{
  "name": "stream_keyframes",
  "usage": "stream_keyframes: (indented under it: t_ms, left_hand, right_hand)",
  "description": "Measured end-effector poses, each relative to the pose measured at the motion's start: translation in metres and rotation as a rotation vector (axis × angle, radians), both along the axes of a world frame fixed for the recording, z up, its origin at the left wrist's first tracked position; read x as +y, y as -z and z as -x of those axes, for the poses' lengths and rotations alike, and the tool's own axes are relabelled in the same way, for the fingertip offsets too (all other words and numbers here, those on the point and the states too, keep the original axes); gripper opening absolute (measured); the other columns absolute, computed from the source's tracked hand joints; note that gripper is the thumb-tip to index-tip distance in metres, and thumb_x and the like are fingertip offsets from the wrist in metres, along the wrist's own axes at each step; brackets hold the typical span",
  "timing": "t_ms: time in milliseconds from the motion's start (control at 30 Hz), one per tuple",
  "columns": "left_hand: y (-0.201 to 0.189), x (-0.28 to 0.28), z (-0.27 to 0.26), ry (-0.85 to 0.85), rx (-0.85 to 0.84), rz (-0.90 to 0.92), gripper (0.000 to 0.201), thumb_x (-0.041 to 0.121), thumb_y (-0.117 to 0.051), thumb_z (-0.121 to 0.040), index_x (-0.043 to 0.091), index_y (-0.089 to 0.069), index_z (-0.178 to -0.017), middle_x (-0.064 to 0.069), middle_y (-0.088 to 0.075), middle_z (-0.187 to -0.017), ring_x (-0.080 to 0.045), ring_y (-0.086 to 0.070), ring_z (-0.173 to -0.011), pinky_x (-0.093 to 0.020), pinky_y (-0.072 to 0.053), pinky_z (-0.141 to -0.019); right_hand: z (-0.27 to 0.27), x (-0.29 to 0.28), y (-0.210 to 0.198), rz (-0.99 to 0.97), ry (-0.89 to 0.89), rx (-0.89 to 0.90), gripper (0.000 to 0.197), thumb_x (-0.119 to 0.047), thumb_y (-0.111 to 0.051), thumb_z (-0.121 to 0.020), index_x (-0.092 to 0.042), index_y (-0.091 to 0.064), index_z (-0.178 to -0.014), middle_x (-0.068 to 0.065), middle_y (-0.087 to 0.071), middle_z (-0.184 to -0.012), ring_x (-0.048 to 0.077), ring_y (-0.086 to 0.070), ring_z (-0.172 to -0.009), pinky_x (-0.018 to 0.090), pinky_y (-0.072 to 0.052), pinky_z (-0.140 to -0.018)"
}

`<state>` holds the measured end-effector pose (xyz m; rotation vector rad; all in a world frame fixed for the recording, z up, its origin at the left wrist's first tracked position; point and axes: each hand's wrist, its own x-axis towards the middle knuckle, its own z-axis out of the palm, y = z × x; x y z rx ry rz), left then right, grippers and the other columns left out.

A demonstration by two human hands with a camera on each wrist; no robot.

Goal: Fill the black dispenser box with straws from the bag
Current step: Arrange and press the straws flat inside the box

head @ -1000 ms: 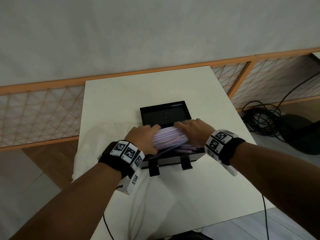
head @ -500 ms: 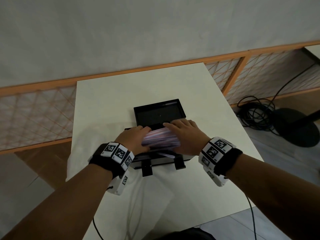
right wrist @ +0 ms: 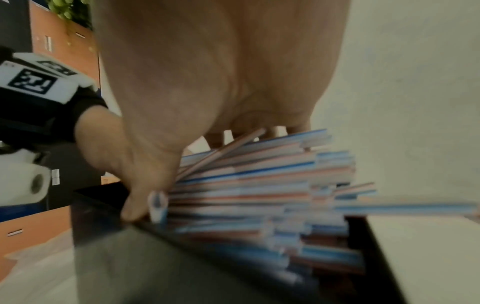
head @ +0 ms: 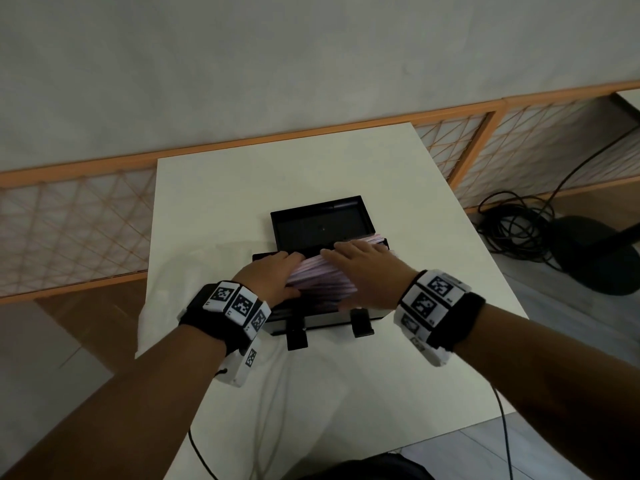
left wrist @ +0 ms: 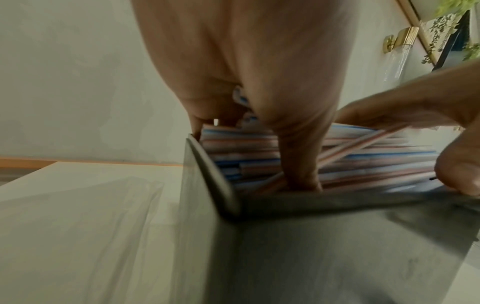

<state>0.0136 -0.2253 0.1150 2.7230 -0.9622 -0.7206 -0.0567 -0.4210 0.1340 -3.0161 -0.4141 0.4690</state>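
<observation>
The black dispenser box [head: 332, 318] stands mid-table with its lid [head: 318, 226] open toward the back. A thick bundle of red, white and blue striped straws [head: 318, 275] lies lengthwise in the box. My left hand [head: 270, 275] grips the bundle's left end, its thumb [left wrist: 301, 181] down inside the front wall. My right hand [head: 363, 271] lies over the right half, fingers across the top and thumb [right wrist: 137, 205] at the front rim. A few straws [right wrist: 405, 205] stick out past the right end. The clear plastic bag [head: 194, 271] lies flat to the left of the box.
The white table [head: 433, 237] ends close behind the box at an orange lattice railing [head: 69, 220]. On the floor to the right lie coiled black cables [head: 512, 230] and a round black stand base [head: 595, 254]. Thin cables [head: 502, 427] hang from my wrists.
Both hands have sunk lower with the straw bundle, which now sits down in the box. The right hand lies flatter over it.
</observation>
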Motion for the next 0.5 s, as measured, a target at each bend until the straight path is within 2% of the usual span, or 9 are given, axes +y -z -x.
stream_keyframes:
  t_ms: [133,267,367,500]
  left_hand:
    - [0.001,0.0,0.0,0.012,-0.017,0.015,0.057,0.029,-0.061,-0.087,0.021,-0.034,-0.137,-0.009,-0.051,-0.126,-0.027,-0.054,-0.111,-0.041,-0.046,-0.092]
    - [0.001,0.0,0.001,0.023,-0.01,0.022,0.056,0.025,-0.058,-0.087,0.021,-0.033,-0.137,-0.01,-0.051,-0.126,-0.027,-0.054,-0.111,-0.04,-0.046,-0.091]
    - [-0.001,-0.001,0.001,-0.006,0.025,0.05,0.062,0.02,-0.06,-0.083,0.022,-0.032,-0.138,-0.008,-0.049,-0.127,-0.027,-0.054,-0.109,-0.037,-0.046,-0.089]
    - [0.0,-0.001,0.002,-0.057,0.062,0.081,0.06,0.016,-0.06,-0.083,0.02,-0.032,-0.136,-0.009,-0.049,-0.128,-0.028,-0.055,-0.107,-0.04,-0.048,-0.09]
  right_hand:
    - [-0.006,-0.014,-0.005,0.081,0.009,0.046,0.104,-0.056,-0.072,-0.064,-0.034,-0.01,-0.144,-0.002,-0.031,-0.146,0.025,-0.031,-0.134,0.049,-0.027,-0.11]
    - [-0.01,-0.017,-0.005,0.058,0.012,0.063,0.101,-0.048,-0.075,-0.064,-0.035,-0.014,-0.144,-0.003,-0.034,-0.144,0.022,-0.033,-0.134,0.046,-0.026,-0.111]
    - [-0.013,-0.021,0.0,0.098,-0.016,0.046,0.097,-0.04,-0.073,-0.069,-0.032,-0.012,-0.144,0.002,-0.032,-0.144,0.025,-0.034,-0.133,0.045,-0.028,-0.111]
    - [-0.009,-0.016,0.016,0.155,0.026,0.009,0.097,-0.037,-0.07,-0.074,-0.025,-0.007,-0.146,0.012,-0.029,-0.144,0.033,-0.036,-0.127,0.045,-0.036,-0.104]
